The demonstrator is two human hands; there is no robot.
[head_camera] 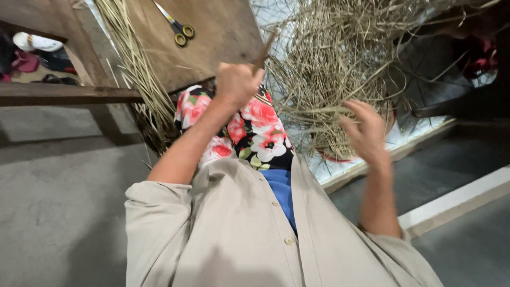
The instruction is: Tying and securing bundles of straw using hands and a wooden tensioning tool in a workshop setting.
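Head view: left hand (pixel 236 82) was closed in a fist around a thin brown strip (pixel 264 52), raised above the lap. The strip stuck up and to the right out of the fist, its tip near the corner of the wooden surface (pixel 212 42). Right hand (pixel 365 130) was open, fingers (pixel 355 109) loosely spread and curled, holding nothing; it was just beside the dry straw pile (pixel 334 58), possibly brushing the nearest strands, can't tell for sure. The pile lay on a pale sheet (pixel 419 85), spilling over a red-rimmed basin (pixel 340 158) mostly hidden under it. Scissors (pixel 178 27) with yellow handles lay on the surface, well apart from both hands. A bundle of straight straw (pixel 135 64) hung over the surface's left edge towards the floor (pixel 64 202). Floral cloth (pixel 249 133) covered the lap below the left hand. Beige shirt (pixel 228 234) in the foreground, sleeves rolled.
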